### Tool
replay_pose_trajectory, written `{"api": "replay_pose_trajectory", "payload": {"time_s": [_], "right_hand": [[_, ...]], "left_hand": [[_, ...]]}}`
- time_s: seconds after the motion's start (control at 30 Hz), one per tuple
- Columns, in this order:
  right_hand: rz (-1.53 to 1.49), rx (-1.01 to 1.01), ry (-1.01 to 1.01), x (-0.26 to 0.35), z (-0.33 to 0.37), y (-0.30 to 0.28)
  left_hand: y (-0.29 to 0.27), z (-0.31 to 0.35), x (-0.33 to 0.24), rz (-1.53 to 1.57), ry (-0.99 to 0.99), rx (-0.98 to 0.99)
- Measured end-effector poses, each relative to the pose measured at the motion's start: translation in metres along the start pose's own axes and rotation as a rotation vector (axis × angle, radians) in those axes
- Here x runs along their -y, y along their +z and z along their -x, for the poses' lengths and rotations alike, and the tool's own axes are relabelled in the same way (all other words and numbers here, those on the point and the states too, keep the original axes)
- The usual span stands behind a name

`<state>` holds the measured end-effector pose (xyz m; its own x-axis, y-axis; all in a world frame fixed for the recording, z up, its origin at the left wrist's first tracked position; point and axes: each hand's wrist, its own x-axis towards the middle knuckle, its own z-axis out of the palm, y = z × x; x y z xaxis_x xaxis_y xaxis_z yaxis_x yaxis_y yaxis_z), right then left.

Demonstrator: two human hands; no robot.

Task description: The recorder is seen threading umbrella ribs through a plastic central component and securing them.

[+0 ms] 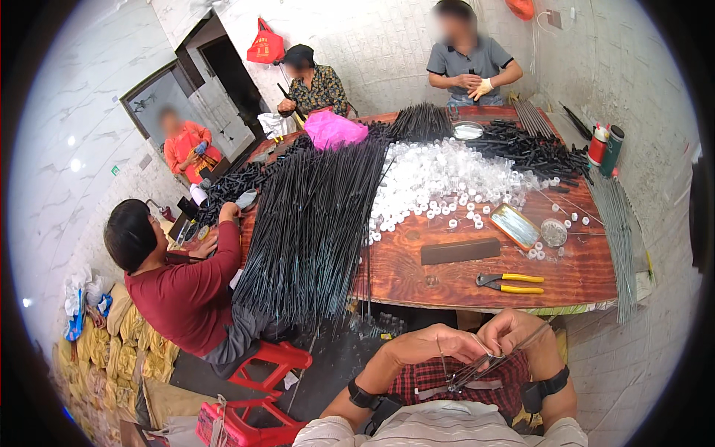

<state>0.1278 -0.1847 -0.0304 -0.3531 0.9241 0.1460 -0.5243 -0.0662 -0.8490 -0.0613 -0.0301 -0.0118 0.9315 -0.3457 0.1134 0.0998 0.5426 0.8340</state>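
Note:
Over my lap, my left hand (438,344) and my right hand (520,329) meet with their fingertips close together. Both are closed around a small bundle of thin dark metal rods (463,378), which slants from upper right to lower left. What exactly sits between the fingertips is too small to make out. Below the rods lies red-and-black checked cloth (417,376). Yellow-handled pliers (514,283) rest on the wooden table (402,287) just beyond my hands, with a brown flat bar (460,251) farther in.
A big heap of long black rods (309,216) overhangs the table edge at left. White plastic rings (439,179) are piled mid-table, near a rectangular tin (515,226). Grey rods (614,238) lie at right. A co-worker in dark red (186,290) sits left by red stools (272,365); several others work farther back.

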Motion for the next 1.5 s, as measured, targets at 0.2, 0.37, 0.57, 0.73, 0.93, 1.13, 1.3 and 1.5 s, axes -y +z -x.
{"api": "replay_pose_trajectory", "payload": {"time_s": [0.2, 0.37, 0.57, 0.73, 0.93, 1.13, 1.3, 1.5], "right_hand": [[-0.011, -0.001, 0.013, -0.002, 0.002, 0.004], [0.0, -0.084, -0.012, -0.009, 0.003, -0.001], [0.152, -0.137, -0.054, -0.011, 0.001, -0.003], [-0.114, -0.002, -0.2, 0.002, -0.007, 0.003], [0.096, -0.09, -0.158, 0.006, 0.003, 0.017], [0.19, -0.214, -0.157, -0.01, 0.005, 0.008], [0.296, -0.451, -0.135, -0.003, -0.011, 0.021], [0.244, -0.391, -0.192, -0.011, -0.026, 0.001]], "left_hand": [[0.008, -0.006, -0.003, -0.157, -0.01, -0.111], [0.025, -0.009, 0.003, -0.285, 0.084, -0.302], [0.026, -0.013, 0.015, -0.254, 0.249, -0.404], [0.016, -0.009, 0.021, -0.253, 0.322, -0.453], [0.02, -0.007, 0.023, -0.25, 0.37, -0.532], [0.021, -0.009, 0.033, -0.179, 0.326, -0.57], [0.025, -0.012, 0.009, -0.326, 0.269, -0.669], [0.007, -0.003, 0.007, -0.404, 0.305, -0.677]]}}
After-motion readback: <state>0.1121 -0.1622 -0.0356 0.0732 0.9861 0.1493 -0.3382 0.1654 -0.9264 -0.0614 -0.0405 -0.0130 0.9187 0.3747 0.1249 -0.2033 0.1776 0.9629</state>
